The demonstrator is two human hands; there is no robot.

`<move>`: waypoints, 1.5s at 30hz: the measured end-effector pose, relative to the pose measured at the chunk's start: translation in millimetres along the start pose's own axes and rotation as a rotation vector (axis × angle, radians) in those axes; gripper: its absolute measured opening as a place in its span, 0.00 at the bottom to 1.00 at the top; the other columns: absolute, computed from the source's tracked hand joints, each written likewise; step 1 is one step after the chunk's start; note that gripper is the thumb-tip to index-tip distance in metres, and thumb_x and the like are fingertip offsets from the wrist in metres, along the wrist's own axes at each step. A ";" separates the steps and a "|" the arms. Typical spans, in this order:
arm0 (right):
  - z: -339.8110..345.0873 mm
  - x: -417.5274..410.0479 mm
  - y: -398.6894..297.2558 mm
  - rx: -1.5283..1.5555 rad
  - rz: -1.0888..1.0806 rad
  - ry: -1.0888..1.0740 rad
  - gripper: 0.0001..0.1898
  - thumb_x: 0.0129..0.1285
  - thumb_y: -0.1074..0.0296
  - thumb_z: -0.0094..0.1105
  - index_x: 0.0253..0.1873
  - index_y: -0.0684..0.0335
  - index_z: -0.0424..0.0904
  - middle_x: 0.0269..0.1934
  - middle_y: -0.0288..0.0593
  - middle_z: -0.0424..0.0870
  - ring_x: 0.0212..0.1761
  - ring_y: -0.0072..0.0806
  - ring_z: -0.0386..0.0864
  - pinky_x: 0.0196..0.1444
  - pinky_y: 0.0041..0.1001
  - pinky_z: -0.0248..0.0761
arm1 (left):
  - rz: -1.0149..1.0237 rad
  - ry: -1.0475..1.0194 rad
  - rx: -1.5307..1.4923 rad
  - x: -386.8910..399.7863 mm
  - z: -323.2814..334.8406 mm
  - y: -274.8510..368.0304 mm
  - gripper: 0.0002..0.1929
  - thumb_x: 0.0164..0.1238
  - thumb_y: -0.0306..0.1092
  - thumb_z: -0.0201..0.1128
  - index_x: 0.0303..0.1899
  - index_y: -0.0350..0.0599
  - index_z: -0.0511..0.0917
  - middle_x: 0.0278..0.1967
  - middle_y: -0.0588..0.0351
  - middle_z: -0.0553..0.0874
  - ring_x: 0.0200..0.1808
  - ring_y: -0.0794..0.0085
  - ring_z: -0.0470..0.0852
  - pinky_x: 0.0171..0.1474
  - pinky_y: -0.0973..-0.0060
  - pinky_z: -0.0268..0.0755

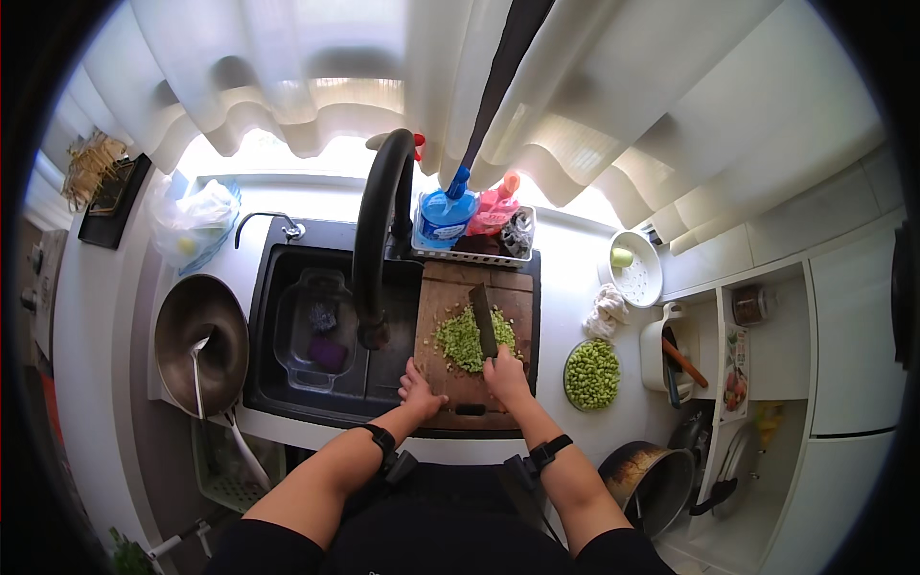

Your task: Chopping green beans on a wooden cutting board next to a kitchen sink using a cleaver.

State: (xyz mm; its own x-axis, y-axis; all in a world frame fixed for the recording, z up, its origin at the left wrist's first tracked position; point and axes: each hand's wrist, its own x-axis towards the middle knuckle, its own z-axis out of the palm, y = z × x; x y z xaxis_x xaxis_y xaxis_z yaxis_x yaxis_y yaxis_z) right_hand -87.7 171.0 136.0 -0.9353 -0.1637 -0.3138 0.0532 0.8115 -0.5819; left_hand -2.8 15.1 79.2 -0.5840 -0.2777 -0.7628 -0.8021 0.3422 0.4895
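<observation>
My right hand (506, 374) grips the handle of a cleaver (483, 320), whose broad dark blade points away from me over the chopped green vegetable (458, 341). The small pieces lie heaped on both sides of the blade. Under them is a wooden cutting board (467, 399) with a slot near its front edge, set across the right part of the black sink. At the board's left edge rests my left hand (420, 390), fingers spread along the side and thumb on the wood. It holds no other thing.
A black faucet (368, 244) arches left of the board above the sink (262, 359), where a clear glass dish (295, 356) sits. Right of the board stand a bowl of green beans (591, 374) and a white colander (650, 269). A wok (172, 323) is on the left; soap bottles (447, 212) stand behind.
</observation>
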 end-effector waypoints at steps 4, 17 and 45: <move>16.7 -3.6 3.4 -0.079 -0.010 0.081 0.11 0.61 0.67 0.51 0.39 0.69 0.64 0.24 0.64 0.78 0.29 0.60 0.79 0.32 0.48 0.75 | -0.001 -0.002 0.011 -0.6 1.4 2.0 0.62 0.43 0.33 0.77 0.70 0.61 0.31 0.64 0.47 0.55 0.65 0.47 0.58 0.64 0.51 0.55; 14.6 -2.9 3.1 -0.039 0.050 0.056 0.11 0.61 0.67 0.52 0.40 0.69 0.64 0.25 0.65 0.78 0.30 0.60 0.79 0.32 0.49 0.74 | 0.019 -0.001 0.021 -2.2 -1.1 3.5 0.62 0.43 0.33 0.77 0.70 0.60 0.30 0.64 0.46 0.55 0.64 0.47 0.58 0.64 0.51 0.56; 17.9 -8.0 9.7 -0.044 0.096 0.133 0.12 0.60 0.68 0.53 0.40 0.70 0.64 0.26 0.66 0.79 0.32 0.60 0.79 0.34 0.49 0.74 | 0.062 0.007 0.009 3.0 -0.2 -1.3 0.62 0.42 0.32 0.77 0.69 0.56 0.32 0.64 0.41 0.54 0.63 0.42 0.58 0.66 0.53 0.54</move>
State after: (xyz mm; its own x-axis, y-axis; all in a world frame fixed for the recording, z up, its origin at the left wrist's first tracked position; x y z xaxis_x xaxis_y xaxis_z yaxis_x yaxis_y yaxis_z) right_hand -73.5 170.2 119.4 -0.9648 -0.0111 -0.2627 0.1319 0.8438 -0.5202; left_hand -3.5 13.6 76.4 -0.6334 -0.2615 -0.7283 -0.7631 0.3668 0.5321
